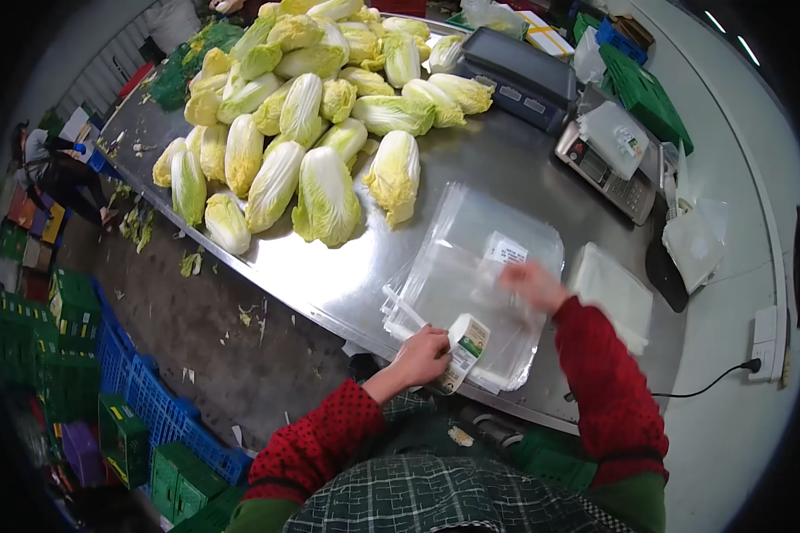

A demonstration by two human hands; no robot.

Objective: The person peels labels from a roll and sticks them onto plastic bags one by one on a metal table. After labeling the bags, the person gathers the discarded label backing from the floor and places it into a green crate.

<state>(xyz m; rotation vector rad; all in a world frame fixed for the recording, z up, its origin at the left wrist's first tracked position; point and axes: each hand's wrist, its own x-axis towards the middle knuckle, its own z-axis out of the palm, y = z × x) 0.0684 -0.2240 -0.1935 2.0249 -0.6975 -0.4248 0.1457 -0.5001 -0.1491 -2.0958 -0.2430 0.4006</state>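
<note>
My left hand (423, 356) is closed around a roll of printed labels (468, 345), white with green. A pale strip sticks out just above its fingers. Clear flat plastic bags (458, 222) lie stacked on the metal table in front of me. Over the stack, my right hand (533, 286) is smeared by motion, so its fingers cannot be made out. Right beside its fingertips, a white printed label (507, 250) shows on the top bag. Farther off, a heap of napa cabbages (325, 195) covers the back left of the table.
A dark scale (520, 75) and a smaller scale with a keypad (609, 178) stand at the back right. Another stack of bags (612, 298) lies on the right. Green crates (67, 377) and a blue crate (164, 400) line the floor at left, where another person (53, 169) stands.
</note>
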